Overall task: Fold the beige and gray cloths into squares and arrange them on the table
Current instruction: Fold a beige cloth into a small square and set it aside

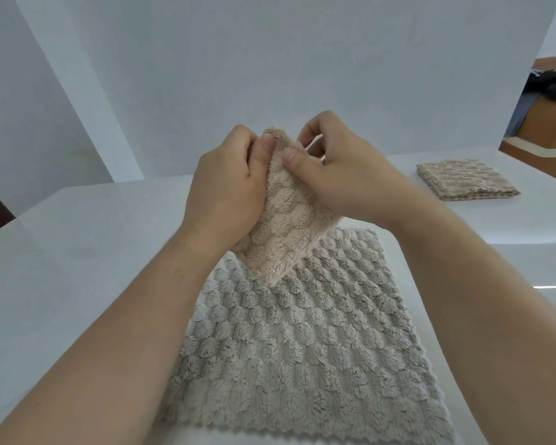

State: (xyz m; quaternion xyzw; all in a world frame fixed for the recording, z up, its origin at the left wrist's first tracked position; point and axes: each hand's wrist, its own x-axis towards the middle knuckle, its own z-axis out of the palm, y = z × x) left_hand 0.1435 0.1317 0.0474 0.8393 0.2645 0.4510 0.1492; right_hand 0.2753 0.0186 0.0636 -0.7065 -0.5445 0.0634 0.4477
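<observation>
I judge I'm mid-fold: my left hand (pixel 225 184) and right hand (pixel 337 175) pinch the beige cloth (pixel 283 232) at mid-frame, above the gray cloth (pixel 302 342) lying flat on the surface (pixel 77 252), and next its corners need matching.

The white table (pixel 77 252) is stretching out in front of me, carrying two things. The gray cloth (pixel 302 348) is lying spread flat and unfolded right before me, its zigzag-trimmed near edge facing me. A folded cloth (pixel 466 179) is sitting at the far right of the table, well apart from the gray one, its stacked layers showing along the near side.
</observation>
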